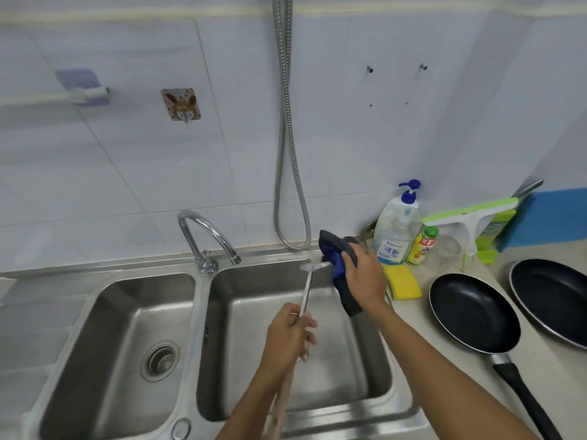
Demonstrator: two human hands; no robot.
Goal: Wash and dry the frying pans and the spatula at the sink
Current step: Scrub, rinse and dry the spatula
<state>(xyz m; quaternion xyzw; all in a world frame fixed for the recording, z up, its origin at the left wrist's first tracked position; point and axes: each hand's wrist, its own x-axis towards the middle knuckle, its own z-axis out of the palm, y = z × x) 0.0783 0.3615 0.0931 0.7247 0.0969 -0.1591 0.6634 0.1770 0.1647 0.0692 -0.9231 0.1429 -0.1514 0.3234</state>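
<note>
While the curved tap (203, 236) is standing on the divider of the steel double sink (203, 328), its spout is pointing toward the right basin (365, 376). Over that basin the left hand (287, 338) is gripping the spatula (305, 293), fingers curled round the handle. The spatula is looking thin and pale, with a slim light shaft rising away from the hand and a pale handle trailing down below the wrist; it is blurred, so finer detail cannot be told. Its far end is reaching the back of the basin, where the right hand (365, 274) is clutching a dark blue and grey cloth (336, 249) around it. The cloth is bunching above the fingers and hanging down below the palm. Just right of that hand a yellow sponge (403, 282) is lying on the surface (559, 382), with a clear pump bottle (395, 230) behind it. Further right a black frying pan (473, 312) is sitting upright on the surface, its dark handle pointing toward the person, and a second frying pan (552, 296), also black inside, is lying beside it at the edge of view.
</note>
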